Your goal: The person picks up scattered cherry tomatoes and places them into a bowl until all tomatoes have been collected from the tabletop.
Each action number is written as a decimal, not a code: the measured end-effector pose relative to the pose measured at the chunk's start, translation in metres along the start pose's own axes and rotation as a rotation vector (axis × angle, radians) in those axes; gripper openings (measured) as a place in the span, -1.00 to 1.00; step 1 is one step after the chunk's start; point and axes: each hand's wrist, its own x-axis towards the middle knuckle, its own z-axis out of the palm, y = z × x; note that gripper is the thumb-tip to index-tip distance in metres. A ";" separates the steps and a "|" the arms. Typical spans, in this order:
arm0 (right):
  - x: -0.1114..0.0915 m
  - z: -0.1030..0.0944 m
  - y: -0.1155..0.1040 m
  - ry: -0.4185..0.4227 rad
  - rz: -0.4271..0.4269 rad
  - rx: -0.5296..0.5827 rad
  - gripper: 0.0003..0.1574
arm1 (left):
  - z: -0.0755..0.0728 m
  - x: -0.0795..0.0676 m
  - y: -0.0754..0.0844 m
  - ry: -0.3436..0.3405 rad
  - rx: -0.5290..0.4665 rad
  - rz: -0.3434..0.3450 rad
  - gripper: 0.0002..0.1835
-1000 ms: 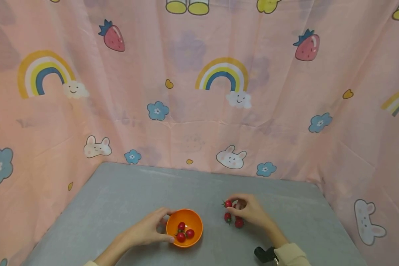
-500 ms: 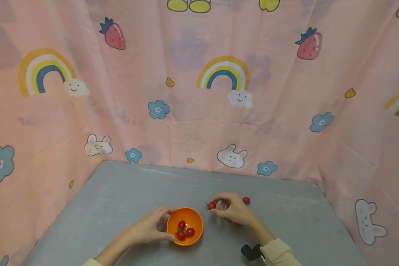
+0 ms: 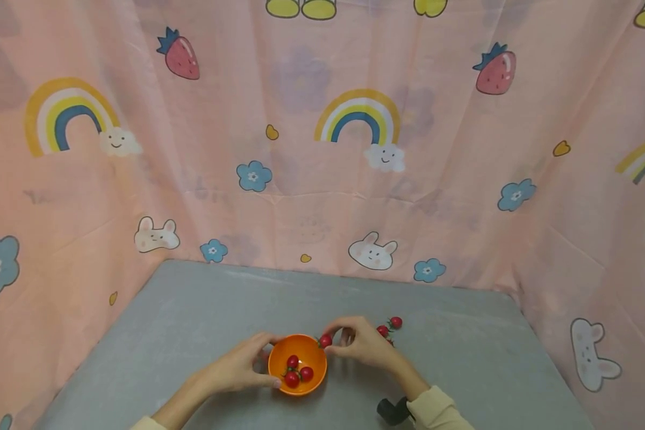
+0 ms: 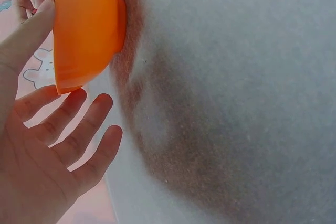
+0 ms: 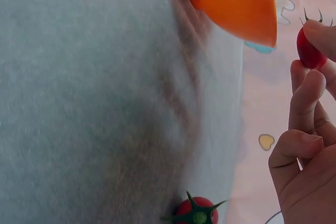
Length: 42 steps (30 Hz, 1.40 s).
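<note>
An orange bowl (image 3: 310, 351) stands on the grey table with 3 cherry tomatoes (image 3: 292, 378) inside. My left hand (image 3: 240, 365) holds the bowl from its left side, thumb on the near rim and fingertip on the far rim. In the left wrist view the other fingers of that hand spread beneath the rim. My right hand (image 3: 368, 345) pinches a red cherry tomato (image 5: 311, 50) with green sepals between thumb and fingers, just above the bowl's right rim. Behind that hand lie several loose cherry tomatoes (image 3: 396, 322), partly hidden by it.
The grey table (image 3: 236, 304) runs back to a pink printed curtain (image 3: 279, 221) that surrounds it on the back and sides. A black device (image 3: 392, 412) sits at the right wrist, by the beige sleeve (image 3: 435, 409).
My right hand has moved left from the loose tomatoes to the bowl's rim, carrying one cherry tomato. The left hand and the bowl have stayed in place.
</note>
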 end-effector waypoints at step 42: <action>-0.049 -0.053 0.024 0.132 0.055 0.031 -0.72 | -0.002 0.000 -0.004 -0.011 -0.010 0.041 -0.25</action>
